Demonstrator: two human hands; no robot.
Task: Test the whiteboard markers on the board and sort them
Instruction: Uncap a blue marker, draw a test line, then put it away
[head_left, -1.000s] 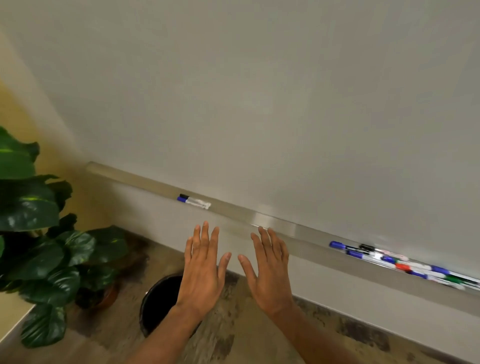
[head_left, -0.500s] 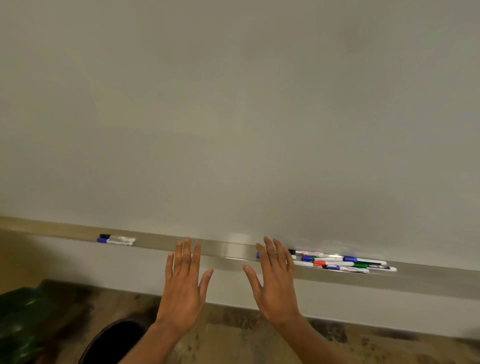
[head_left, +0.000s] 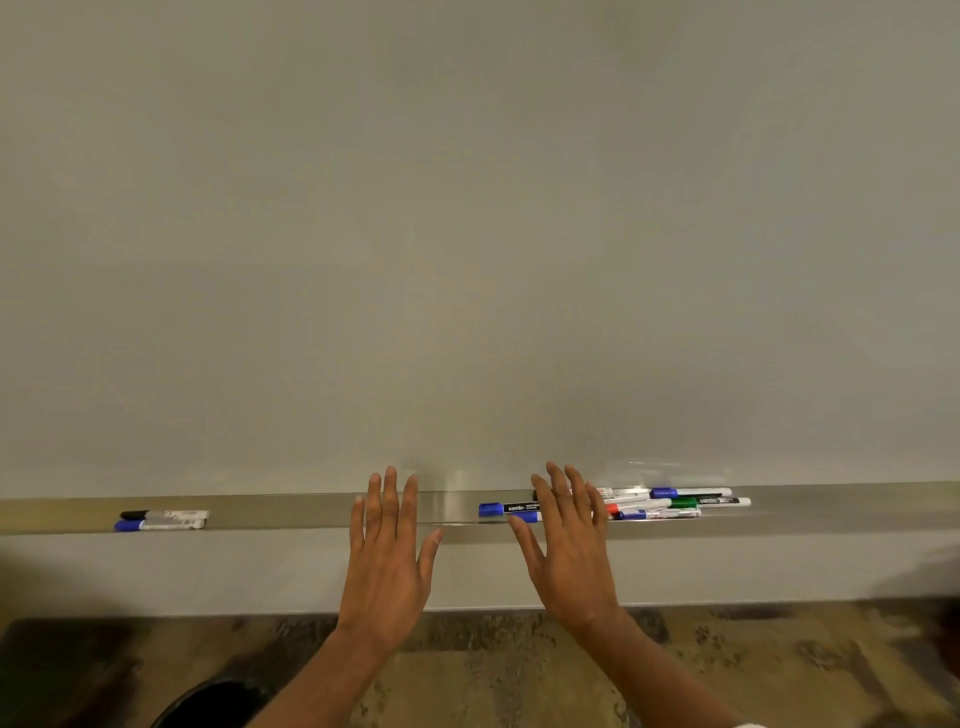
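Two empty hands are held flat before an unmarked whiteboard and its metal ledge.

The whiteboard is cut off at the top and at both sides. The ledge is seen running from left edge to right edge, with bare stretches between the hands and left of them. A dark bin is cropped by the bottom edge, near left. The left hand and right hand are shown released, fingers straight, nothing grasped. A marker pile is laid on the ledge at right, partly hidden behind the right hand; its count cannot be told. A marker pair is laid at left, well apart.
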